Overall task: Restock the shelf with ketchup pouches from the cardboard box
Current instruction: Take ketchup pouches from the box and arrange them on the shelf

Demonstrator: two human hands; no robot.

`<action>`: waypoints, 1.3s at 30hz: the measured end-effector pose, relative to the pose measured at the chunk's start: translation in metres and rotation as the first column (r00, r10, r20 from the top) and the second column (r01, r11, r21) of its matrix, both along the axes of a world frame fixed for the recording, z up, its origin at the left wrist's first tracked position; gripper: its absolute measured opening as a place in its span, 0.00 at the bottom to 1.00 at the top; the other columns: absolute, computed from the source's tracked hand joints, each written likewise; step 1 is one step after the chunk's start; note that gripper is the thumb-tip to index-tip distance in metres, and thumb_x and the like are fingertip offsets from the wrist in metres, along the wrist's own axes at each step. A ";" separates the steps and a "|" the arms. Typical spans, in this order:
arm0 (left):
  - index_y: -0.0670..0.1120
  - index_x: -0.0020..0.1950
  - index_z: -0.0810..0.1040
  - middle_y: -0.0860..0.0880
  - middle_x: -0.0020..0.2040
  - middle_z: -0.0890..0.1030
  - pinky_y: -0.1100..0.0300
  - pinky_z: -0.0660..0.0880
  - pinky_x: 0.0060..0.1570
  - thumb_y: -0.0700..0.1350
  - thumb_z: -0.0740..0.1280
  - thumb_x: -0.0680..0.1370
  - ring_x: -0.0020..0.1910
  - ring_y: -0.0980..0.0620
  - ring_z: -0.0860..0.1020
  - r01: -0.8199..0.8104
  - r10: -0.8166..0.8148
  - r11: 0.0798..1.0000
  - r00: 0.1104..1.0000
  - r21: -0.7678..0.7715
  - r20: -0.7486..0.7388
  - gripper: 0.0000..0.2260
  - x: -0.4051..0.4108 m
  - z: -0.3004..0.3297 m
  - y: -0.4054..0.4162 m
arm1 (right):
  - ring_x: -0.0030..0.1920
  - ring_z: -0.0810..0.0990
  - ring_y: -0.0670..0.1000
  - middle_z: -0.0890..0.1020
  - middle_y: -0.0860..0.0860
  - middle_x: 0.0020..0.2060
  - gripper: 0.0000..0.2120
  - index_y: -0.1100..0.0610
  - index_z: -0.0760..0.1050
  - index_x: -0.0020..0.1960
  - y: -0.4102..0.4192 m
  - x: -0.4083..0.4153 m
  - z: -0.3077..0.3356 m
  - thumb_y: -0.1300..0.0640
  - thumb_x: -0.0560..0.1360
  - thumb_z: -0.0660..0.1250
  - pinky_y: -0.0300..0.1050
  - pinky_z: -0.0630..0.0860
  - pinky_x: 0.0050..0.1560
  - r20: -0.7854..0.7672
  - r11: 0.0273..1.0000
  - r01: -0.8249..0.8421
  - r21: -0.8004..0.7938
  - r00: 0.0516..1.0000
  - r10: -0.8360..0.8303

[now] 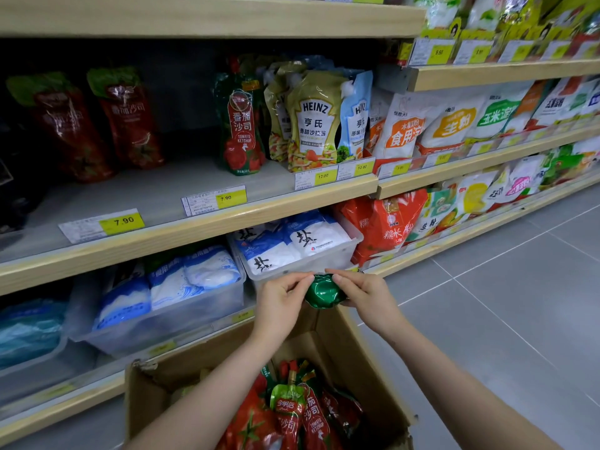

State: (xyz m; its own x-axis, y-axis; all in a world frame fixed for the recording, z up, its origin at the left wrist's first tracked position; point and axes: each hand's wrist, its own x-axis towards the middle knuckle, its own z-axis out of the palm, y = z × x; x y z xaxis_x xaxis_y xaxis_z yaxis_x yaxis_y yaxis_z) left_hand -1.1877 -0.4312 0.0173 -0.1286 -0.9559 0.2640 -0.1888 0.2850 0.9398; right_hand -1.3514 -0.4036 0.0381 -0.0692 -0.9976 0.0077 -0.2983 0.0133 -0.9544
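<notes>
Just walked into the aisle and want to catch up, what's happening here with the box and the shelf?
A person is restocking ketchup. Both hands hold one green-topped pouch above the open cardboard box, the left hand and right hand pinching its top edge. More ketchup pouches remain in the box. On the middle shelf, one ketchup pouch stands beside the Heinz pouches, with two red pouches further left and bare shelf between.

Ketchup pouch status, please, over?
Both hands, left and right, pinch green-topped foil ketchup pouch above brown cardboard box. Wooden shelf gap unobstructed.
</notes>
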 end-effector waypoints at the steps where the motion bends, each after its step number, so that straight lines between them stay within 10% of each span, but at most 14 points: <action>1: 0.66 0.41 0.80 0.65 0.41 0.82 0.65 0.78 0.43 0.45 0.68 0.75 0.43 0.63 0.81 -0.025 0.025 1.000 1.000 -0.017 0.008 0.13 -0.002 0.001 0.000 | 0.49 0.83 0.49 0.84 0.50 0.48 0.11 0.54 0.79 0.57 0.000 0.003 0.000 0.56 0.78 0.61 0.49 0.80 0.52 0.002 0.999 0.037 -0.021 0.999 -0.037; 8: 0.48 0.50 0.83 0.65 0.40 0.80 0.70 0.76 0.42 0.45 0.67 0.76 0.43 0.66 0.79 -0.076 0.090 0.985 0.993 -0.158 0.082 0.06 -0.004 0.005 -0.002 | 0.46 0.83 0.47 0.84 0.46 0.43 0.07 0.50 0.81 0.49 0.000 0.008 0.003 0.57 0.73 0.68 0.48 0.81 0.50 0.049 0.993 0.101 -0.066 0.994 -0.098; 23: 0.50 0.43 0.84 0.64 0.36 0.80 0.76 0.72 0.43 0.40 0.73 0.70 0.42 0.67 0.78 -0.064 0.082 0.992 0.983 -0.113 0.162 0.05 -0.004 0.010 -0.010 | 0.45 0.83 0.53 0.84 0.54 0.42 0.08 0.63 0.82 0.51 -0.007 0.010 0.001 0.66 0.73 0.67 0.47 0.81 0.50 -0.012 0.986 0.159 -0.054 0.987 -0.160; 28: 0.49 0.42 0.84 0.56 0.39 0.84 0.64 0.77 0.46 0.39 0.72 0.71 0.42 0.61 0.81 -0.069 0.071 0.997 0.994 -0.015 0.089 0.05 0.004 0.010 -0.009 | 0.49 0.83 0.52 0.84 0.54 0.51 0.12 0.48 0.81 0.52 -0.004 -0.001 -0.002 0.56 0.69 0.73 0.50 0.81 0.52 0.163 0.999 0.043 0.024 0.985 -0.046; 32: 0.54 0.37 0.83 0.55 0.36 0.84 0.66 0.78 0.40 0.36 0.73 0.69 0.39 0.58 0.82 -0.076 0.078 0.997 0.990 0.020 -0.118 0.11 0.006 0.024 -0.015 | 0.57 0.78 0.54 0.70 0.50 0.66 0.43 0.47 0.64 0.70 0.000 -0.018 -0.005 0.37 0.59 0.73 0.49 0.81 0.48 0.538 0.957 -0.009 0.291 0.829 -0.155; 39: 0.48 0.39 0.80 0.52 0.42 0.84 0.58 0.80 0.48 0.33 0.70 0.71 0.43 0.57 0.82 0.153 -0.136 0.984 0.976 0.091 -0.167 0.10 -0.010 0.029 -0.018 | 0.59 0.78 0.63 0.76 0.64 0.61 0.28 0.55 0.67 0.67 -0.011 -0.012 -0.003 0.47 0.69 0.66 0.52 0.82 0.46 0.902 0.947 -0.164 0.276 0.386 -0.196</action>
State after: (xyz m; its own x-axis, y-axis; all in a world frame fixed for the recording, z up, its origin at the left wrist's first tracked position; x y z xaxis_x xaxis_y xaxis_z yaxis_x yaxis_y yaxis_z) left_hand -1.1973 -0.4489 0.0462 -0.2316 -0.9532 0.1942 0.0023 0.1990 0.9800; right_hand -1.3631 -0.4150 0.0356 0.1302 -0.9332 -0.3350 0.7491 0.3140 -0.5833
